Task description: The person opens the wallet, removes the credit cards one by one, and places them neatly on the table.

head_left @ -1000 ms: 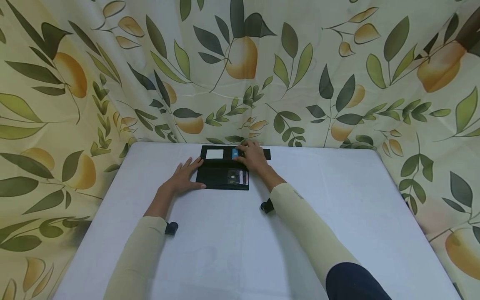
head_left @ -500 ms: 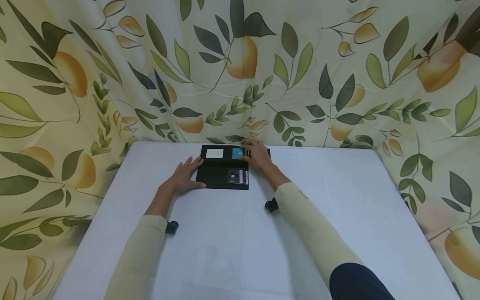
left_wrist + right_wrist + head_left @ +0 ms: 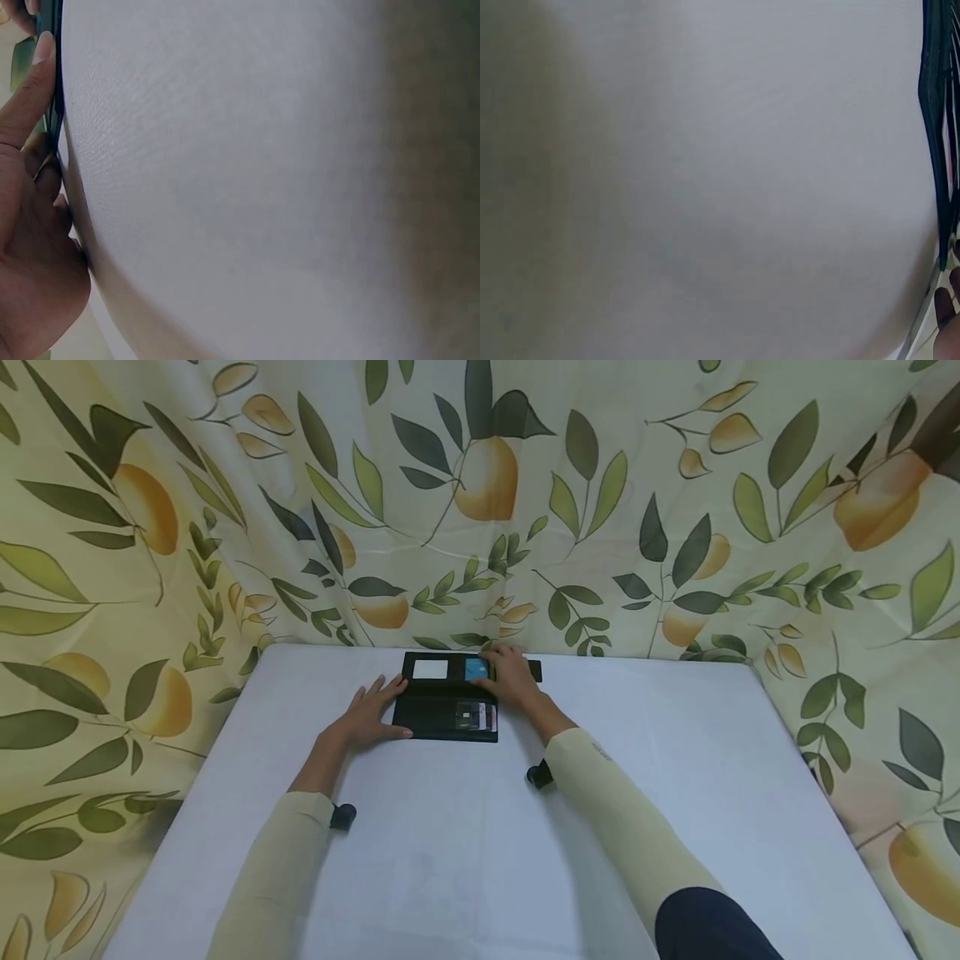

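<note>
A black wallet (image 3: 431, 725) lies unfolded near the far edge of the white table. My left hand (image 3: 367, 714) rests on its left side with fingers spread, the thumb on the lower edge. At the upper right pockets, my right hand (image 3: 513, 677) has thumb and fingers bent around a card that they mostly hide. Left of those fingers shows a blue card (image 3: 476, 669). Several cards (image 3: 472, 716) sit in the lower right pockets, and a white panel (image 3: 430, 669) fills the upper left. The wallet's edge (image 3: 933, 105) and only a few right fingertips appear in the right wrist view.
The strap (image 3: 535, 671) of the wallet sticks out to the right behind my right hand. A curtain (image 3: 585, 552) with leaves and fruit hangs just behind the table (image 3: 450, 843). Small black cameras (image 3: 343, 817) sit at both wrists.
My right hand has slid a little right across the upper pockets, then slightly back left, and more of the blue card shows than one second ago. The left hand stays in place.
</note>
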